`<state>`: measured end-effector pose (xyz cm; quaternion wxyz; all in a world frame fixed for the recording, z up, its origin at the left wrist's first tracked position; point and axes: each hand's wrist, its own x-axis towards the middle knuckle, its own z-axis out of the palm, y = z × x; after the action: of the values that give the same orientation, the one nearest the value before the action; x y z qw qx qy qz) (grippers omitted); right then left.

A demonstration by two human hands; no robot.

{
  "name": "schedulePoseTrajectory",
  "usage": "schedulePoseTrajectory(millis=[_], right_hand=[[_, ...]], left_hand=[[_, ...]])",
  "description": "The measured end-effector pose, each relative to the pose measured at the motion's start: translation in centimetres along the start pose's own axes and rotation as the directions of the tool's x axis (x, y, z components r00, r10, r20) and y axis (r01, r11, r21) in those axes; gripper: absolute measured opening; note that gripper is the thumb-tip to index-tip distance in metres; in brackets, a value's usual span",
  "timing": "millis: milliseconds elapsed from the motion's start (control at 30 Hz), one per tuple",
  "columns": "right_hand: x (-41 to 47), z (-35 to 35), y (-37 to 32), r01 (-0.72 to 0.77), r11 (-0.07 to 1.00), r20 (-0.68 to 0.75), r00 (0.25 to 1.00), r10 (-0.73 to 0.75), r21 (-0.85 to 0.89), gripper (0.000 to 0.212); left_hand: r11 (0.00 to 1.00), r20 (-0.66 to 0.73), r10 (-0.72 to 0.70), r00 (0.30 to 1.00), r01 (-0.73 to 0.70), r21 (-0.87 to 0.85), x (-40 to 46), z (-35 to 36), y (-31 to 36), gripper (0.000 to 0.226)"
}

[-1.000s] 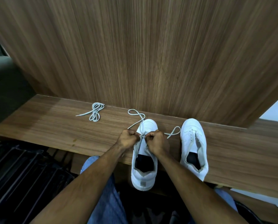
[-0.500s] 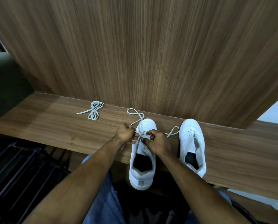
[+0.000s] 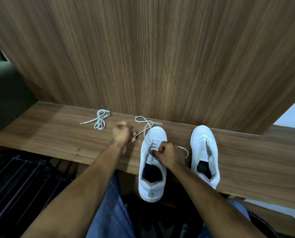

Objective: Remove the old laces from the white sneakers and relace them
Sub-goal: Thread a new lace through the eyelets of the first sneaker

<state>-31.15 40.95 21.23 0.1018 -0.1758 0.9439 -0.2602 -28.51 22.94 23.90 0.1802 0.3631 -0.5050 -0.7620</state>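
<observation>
2 white sneakers stand on a wooden shelf that runs along the foot of a wood-grain wall panel, both with toes toward the panel. The left sneaker sits at the shelf's front edge with its heel hanging over that edge; the right sneaker stands well apart from it toward the shelf's right end, its heel also at the front edge and its eyelets bare. The right hand rests on the upper of the left sneaker with its fingers curled, pinching the lace at the eyelets, where a few rungs are threaded near the toe. One end of that lace runs out from under this hand toward the right sneaker; the other part loops in a figure 8 on the shelf against the panel, just beyond the left sneaker's toe, and trails back past the toe. The left hand is blurred, just left of the sneaker's toe and close to that trailing strand; its fingers look loosely curled, but whether it holds the strand cannot be told. A second lace lies bundled near the back edge, farther left. Blue-denim legs show below the shelf's front edge.
</observation>
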Motion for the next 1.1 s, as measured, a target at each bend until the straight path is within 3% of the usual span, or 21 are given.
schedulePoseTrajectory(millis=[67,100,233,367,467,567,633,733,800,867,967,1033,1100], right_hand=[[0.0,-0.1,-0.1,-0.014,1.0,0.014,1.0,0.014,0.018,0.041],[0.0,-0.1,-0.1,-0.018,1.0,0.022,1.0,0.018,0.023,0.04],[0.2,-0.5,0.0,-0.037,0.999,0.038,0.999,0.037,0.003,0.037],[0.1,-0.4,-0.3,-0.026,0.999,0.039,0.999,0.027,-0.024,0.035],[-0.2,-0.2,-0.5,0.004,0.998,0.017,1.0,-0.003,-0.065,0.033],[-0.3,-0.4,-0.4,-0.008,0.998,0.021,1.0,0.009,-0.063,0.035],[-0.3,-0.4,-0.4,-0.022,0.998,0.035,0.999,0.023,-0.051,0.036],[-0.4,-0.4,-0.5,-0.043,0.998,0.027,0.999,0.044,-0.044,0.038],[-0.5,-0.2,-0.6,-0.051,0.998,0.024,0.998,0.052,-0.04,0.039],[-0.6,-0.3,-0.7,-0.051,0.998,0.025,0.998,0.052,-0.041,0.039],[-0.7,-0.5,-0.6,-0.064,0.998,0.028,0.998,0.064,-0.02,0.035],[-0.8,-0.6,-0.7,-0.069,0.997,0.034,0.997,0.07,-0.016,0.034],[-0.9,-0.6,-0.7,-0.067,0.998,0.03,0.997,0.068,-0.021,0.032]], left_hand=[[0.96,0.123,-0.151,0.981,0.116,0.256,-0.5,-0.2,-3.3,0.012],[0.93,0.161,-0.173,0.972,0.108,0.351,-0.8,-0.2,-4.5,0.005],[0.836,0.191,0.0,0.982,-0.104,0.539,-1.0,0.8,-5.9,0.025],[0.765,0.258,0.063,0.964,-0.213,0.608,-1.2,1.2,-4.2,0.026],[0.906,0.193,0.1,0.976,-0.17,0.387,-1.2,1.7,-1.8,0.027],[0.999,0.1,0.054,0.994,-0.053,-0.008,-0.6,2.3,2.0,0.019],[0.961,0.076,0.042,0.996,-0.019,-0.276,0.0,1.8,5.4,0.022],[0.765,0.02,0.004,1.0,0.01,-0.644,0.1,0.7,9.5,0.024],[0.729,-0.024,0.016,1.0,-0.028,-0.684,-0.1,0.4,10.0,0.022],[0.852,-0.01,0.02,1.0,-0.022,-0.524,-0.3,0.7,8.2,0.023],[0.997,0.092,-0.047,0.995,0.052,-0.053,-0.5,0.8,2.7,0.021],[0.932,0.131,-0.197,0.972,0.144,0.333,-1.1,0.5,-1.2,0.025],[0.863,0.15,-0.248,0.957,0.147,0.484,-1.8,0.4,-4.0,0.033]])
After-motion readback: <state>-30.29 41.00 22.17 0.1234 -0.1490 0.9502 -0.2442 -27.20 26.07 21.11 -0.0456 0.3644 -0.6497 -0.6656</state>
